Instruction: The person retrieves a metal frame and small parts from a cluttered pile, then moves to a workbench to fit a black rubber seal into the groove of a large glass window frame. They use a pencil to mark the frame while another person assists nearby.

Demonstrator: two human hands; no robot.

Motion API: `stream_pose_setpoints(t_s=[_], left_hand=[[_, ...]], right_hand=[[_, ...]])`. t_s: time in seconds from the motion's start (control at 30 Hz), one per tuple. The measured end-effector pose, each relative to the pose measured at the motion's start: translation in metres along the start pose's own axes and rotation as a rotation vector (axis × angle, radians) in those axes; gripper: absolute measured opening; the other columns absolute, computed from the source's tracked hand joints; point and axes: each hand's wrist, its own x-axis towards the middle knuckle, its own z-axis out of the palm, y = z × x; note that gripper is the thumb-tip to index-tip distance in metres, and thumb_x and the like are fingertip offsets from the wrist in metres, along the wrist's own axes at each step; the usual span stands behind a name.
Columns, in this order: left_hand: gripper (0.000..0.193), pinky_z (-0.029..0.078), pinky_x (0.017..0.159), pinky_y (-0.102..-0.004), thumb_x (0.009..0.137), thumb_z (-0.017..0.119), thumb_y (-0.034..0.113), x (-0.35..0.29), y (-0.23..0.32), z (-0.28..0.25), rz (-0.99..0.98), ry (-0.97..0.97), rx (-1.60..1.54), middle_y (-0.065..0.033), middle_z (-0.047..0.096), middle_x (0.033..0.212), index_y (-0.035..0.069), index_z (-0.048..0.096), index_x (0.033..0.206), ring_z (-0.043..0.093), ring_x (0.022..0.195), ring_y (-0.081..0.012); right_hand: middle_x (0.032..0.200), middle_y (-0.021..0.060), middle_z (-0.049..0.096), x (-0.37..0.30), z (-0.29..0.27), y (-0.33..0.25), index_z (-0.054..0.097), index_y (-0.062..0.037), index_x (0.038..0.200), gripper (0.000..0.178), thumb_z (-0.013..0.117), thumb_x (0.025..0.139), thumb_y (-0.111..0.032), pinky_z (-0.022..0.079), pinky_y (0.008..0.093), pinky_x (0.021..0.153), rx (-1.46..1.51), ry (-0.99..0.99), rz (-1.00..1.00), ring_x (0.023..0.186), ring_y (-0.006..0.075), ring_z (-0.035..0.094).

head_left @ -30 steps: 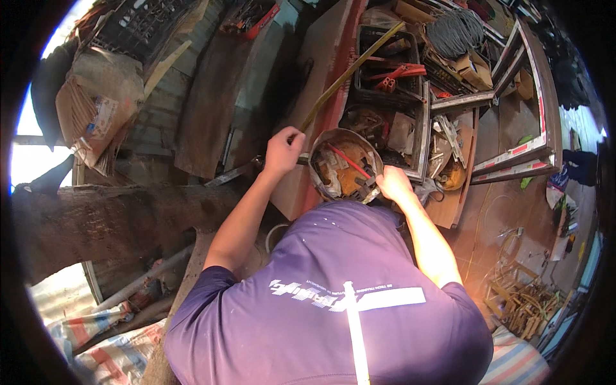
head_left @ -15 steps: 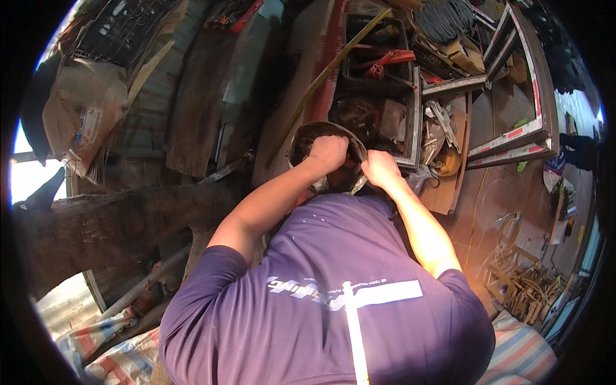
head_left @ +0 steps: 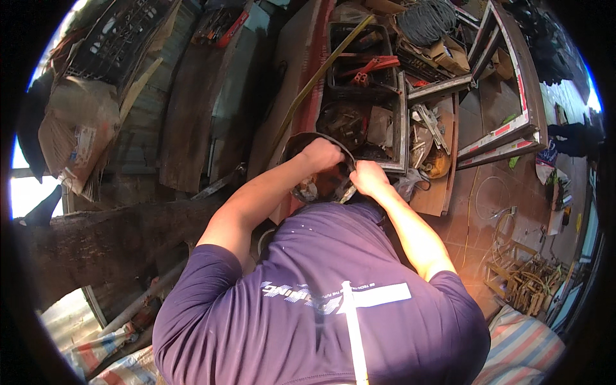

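Observation:
In front of my chest is a round, dark bucket, tilted so that its mouth faces me. Brownish and whitish small items lie inside, too shadowed to name. My left hand reaches over the mouth with its fingers curled; whatever they hold, if anything, is hidden. At the right side of the rim, my right hand is closed on the bucket's edge.
Beyond the bucket stand black crates with red-handled tools. A coil of grey wire and a metal frame lie to the right. Wooden boards lean at left, near a thick dark beam.
The view has shifted, so the surroundings sit farther left and, around the bucket, lower. Both hands stay at the bucket, the left one still curled over its mouth.

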Motion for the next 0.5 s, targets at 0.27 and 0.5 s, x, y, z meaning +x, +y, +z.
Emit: stream_pose_setpoints(t_s=[0.27,0.5], left_hand=[[0.028,0.062,0.071,-0.0506,0.094,0.067,0.025,-0.01,0.013,0.032,0.056,0.035,0.031,-0.0122,0.081,0.098,0.014,0.076,0.118,0.08,0.086,-0.0338],[0.038,0.062,0.075,-0.051,0.094,0.073,0.035,-0.015,-0.003,0.031,0.045,0.029,0.005,-0.0147,0.08,0.105,0.011,0.073,0.123,0.079,0.09,-0.036]], right_hand=[[0.1,0.0395,0.072,0.0,0.004,0.004,0.075,0.0129,0.098,0.039,0.064,0.091,-0.024,0.059,0.0586,0.094,0.016,-0.005,-0.002,0.102,0.053,0.074],[0.102,0.0381,0.073,0.007,0.005,0.003,0.075,0.0118,0.1,0.037,0.064,0.091,-0.022,0.059,0.0586,0.094,0.002,-0.001,-0.014,0.104,0.0526,0.074]])
